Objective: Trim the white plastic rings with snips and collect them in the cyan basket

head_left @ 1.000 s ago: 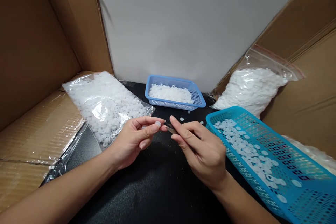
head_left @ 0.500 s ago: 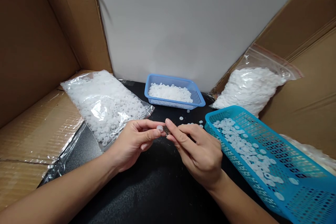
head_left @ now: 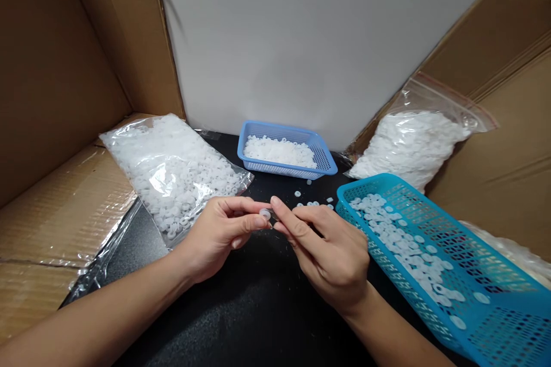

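Between thumb and forefinger, my left hand [head_left: 219, 232] pinches a small white ring [head_left: 264, 214] above the middle of the black table. My right hand [head_left: 329, 249] is closed right beside it, its fingertips at the ring's right side around a thin dark object that is mostly hidden. Several loose white pieces [head_left: 298, 194] lie on the table behind the hands. To the right, a teal basket [head_left: 430, 321] holds many white discs. Farther back, a blue basket [head_left: 288, 171] contains a heap of small white rings.
A clear bag [head_left: 172, 166] full of white rings lies at the left on cardboard [head_left: 55, 212]. Another bag [head_left: 408, 143] of white pieces leans at the back right. A white panel [head_left: 301, 40] stands behind, with cardboard walls on both sides.
The ring in my left fingertips has turned slightly and shifted a little to the right. My right hand has moved slightly rightward, still closed.
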`<action>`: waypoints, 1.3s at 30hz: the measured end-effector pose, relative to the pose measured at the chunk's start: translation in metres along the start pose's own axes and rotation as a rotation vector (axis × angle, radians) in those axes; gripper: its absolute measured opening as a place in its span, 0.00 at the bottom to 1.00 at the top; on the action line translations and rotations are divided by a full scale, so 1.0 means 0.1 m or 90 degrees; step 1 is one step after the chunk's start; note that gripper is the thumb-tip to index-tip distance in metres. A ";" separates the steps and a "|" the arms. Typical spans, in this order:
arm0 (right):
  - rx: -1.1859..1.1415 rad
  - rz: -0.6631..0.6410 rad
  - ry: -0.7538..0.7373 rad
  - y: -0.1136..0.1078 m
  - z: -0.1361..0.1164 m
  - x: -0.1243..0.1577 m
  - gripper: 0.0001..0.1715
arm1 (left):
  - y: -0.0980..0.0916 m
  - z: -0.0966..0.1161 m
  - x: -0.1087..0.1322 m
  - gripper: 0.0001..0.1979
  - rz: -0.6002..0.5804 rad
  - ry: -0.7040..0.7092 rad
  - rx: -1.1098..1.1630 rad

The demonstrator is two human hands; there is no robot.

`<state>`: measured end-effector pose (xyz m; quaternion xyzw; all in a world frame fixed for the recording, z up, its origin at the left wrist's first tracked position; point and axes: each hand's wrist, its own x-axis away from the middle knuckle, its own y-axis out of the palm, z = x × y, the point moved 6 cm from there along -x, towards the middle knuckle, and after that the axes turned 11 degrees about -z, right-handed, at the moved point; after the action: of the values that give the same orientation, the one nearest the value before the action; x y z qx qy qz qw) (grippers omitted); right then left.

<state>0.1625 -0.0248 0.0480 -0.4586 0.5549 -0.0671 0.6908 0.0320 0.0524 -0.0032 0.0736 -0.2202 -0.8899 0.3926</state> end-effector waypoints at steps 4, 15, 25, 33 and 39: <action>-0.005 0.000 -0.002 -0.01 -0.01 -0.01 0.16 | 0.00 0.00 0.01 0.11 0.003 -0.008 -0.005; 0.004 -0.022 0.000 0.00 0.01 0.01 0.27 | 0.00 -0.01 0.01 0.11 0.003 -0.003 0.005; 0.044 -0.030 -0.034 -0.05 0.00 -0.02 0.18 | 0.01 0.05 0.01 0.09 -0.020 0.012 -0.033; 0.079 -0.036 -0.054 -0.06 0.03 0.01 0.24 | -0.01 0.05 0.02 0.07 -0.032 0.007 -0.084; 0.034 -0.027 -0.020 -0.04 0.03 0.00 0.24 | -0.04 0.04 0.01 0.08 -0.034 0.020 -0.178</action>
<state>0.1670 -0.0253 0.0506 -0.4530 0.5319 -0.0892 0.7099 0.0268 0.0553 -0.0011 0.0381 -0.0857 -0.9207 0.3787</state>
